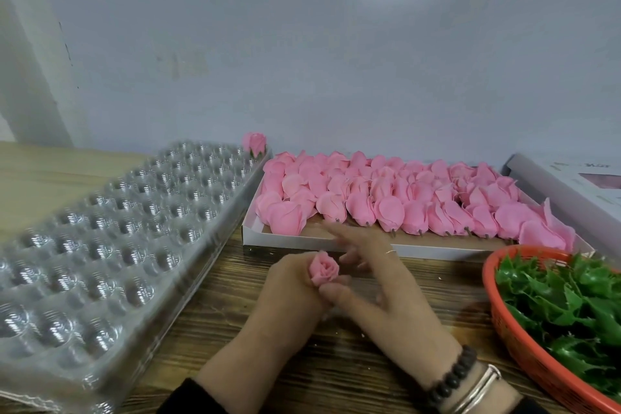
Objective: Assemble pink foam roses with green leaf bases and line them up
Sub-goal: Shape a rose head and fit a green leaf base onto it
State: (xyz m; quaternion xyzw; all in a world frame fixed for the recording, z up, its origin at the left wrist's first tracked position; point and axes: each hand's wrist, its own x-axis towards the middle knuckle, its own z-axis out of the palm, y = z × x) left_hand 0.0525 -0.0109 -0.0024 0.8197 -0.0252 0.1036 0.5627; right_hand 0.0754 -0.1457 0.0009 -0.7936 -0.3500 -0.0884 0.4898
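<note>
The job had barely begun. One finished rose (254,143), green showing at its base, sat in the far corner of a clear plastic tray (100,232) on the left of the wooden tabletop (336,373); every other cup in that tray looked unfilled. A flat white box (302,240) behind the hands held many loose pink rose heads (403,198), stems pointing toward the viewer. An orange basket (504,329) at the right held a heap of green leaf bases (571,306).

The left hand (289,292) gripped a single pink rose (324,268), fingers curled round its lower part, bloom up. The right hand (379,276) had its fingers mostly spread, thumb touching the rose's base; its grip was loose and blurred. Whether a leaf base was already on this rose could not be seen.
</note>
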